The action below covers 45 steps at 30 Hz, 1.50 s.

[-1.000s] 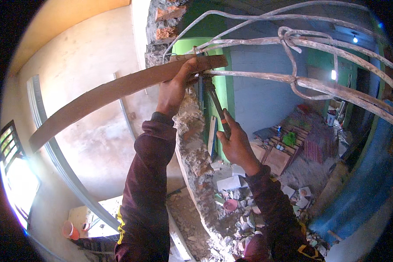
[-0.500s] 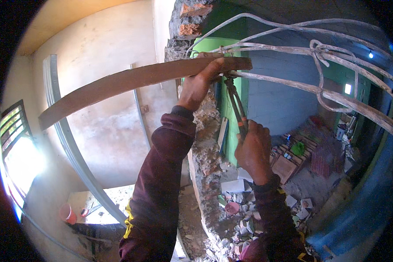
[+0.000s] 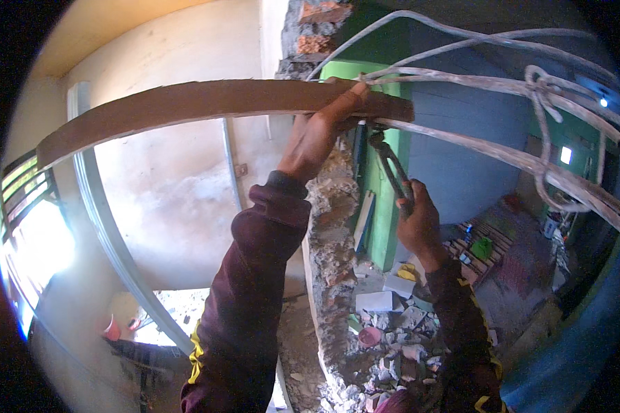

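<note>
A long brown wooden board (image 3: 186,100) spans from the upper left to the middle, looking curved in the fisheye picture. My left hand (image 3: 313,138) is closed round it near its right end, thumb on the near face. Below that end, my right hand (image 3: 420,224) grips the handles of dark metal pincers (image 3: 393,168), jaws pointing up. The jaws are just under the board, beside a thick grey steel bar (image 3: 475,144); whether they touch anything is unclear. More bent bars and a twisted loop (image 3: 544,89) run off to the right.
A broken brick wall edge (image 3: 334,234) stands between two rooms. Rubble (image 3: 399,344) and a pink bowl (image 3: 370,336) lie at its foot. Metal channel (image 3: 110,234) leans at left, near a red bucket (image 3: 111,329). A slatted wooden pallet (image 3: 486,244) is at right.
The board's left end has risen, so it lies more level. My right hand and the pincers have shifted right, and the jaws sit slightly lower. The whole view has turned a little.
</note>
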Available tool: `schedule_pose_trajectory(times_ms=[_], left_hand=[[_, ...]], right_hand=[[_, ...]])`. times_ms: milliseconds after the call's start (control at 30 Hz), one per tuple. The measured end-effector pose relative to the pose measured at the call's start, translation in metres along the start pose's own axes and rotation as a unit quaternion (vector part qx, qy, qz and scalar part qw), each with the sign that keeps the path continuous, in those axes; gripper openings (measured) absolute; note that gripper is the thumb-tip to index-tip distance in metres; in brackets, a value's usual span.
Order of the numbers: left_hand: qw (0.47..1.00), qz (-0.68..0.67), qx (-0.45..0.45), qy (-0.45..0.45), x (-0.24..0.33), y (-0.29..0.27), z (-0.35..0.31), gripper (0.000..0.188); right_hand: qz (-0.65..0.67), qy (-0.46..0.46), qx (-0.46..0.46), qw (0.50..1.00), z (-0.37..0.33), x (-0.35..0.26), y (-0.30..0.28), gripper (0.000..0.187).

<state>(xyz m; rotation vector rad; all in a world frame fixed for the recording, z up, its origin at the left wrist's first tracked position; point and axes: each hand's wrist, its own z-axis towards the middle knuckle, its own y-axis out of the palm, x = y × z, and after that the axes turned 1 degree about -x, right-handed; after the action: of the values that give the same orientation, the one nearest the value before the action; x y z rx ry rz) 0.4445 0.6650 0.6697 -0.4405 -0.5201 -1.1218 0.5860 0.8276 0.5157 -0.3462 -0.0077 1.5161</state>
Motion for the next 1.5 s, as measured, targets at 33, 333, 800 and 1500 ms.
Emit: schedule_pose_trajectory(times_ms=[33,333,800,1500], left_hand=[[1.000,0.003,0.002,-0.010,-0.001,-0.001,0.000,0.054],[0.994,0.087,0.010,0.070,0.000,-0.004,0.002,0.047],[0.998,0.014,-0.067,0.008,-0.004,-0.006,0.001,0.048],[0.996,0.043,-0.064,0.040,-0.007,-0.014,-0.005,0.043]], right_hand=[[-0.002,-0.012,-0.010,1.000,0.000,0.003,0.001,0.036],[-0.001,-0.062,-0.045,0.997,0.017,0.068,0.000,0.043],[-0.024,-0.178,-0.046,0.983,0.058,0.104,-0.015,0.044],[0.371,0.113,-0.239,0.890,-0.014,0.025,-0.007,0.040]])
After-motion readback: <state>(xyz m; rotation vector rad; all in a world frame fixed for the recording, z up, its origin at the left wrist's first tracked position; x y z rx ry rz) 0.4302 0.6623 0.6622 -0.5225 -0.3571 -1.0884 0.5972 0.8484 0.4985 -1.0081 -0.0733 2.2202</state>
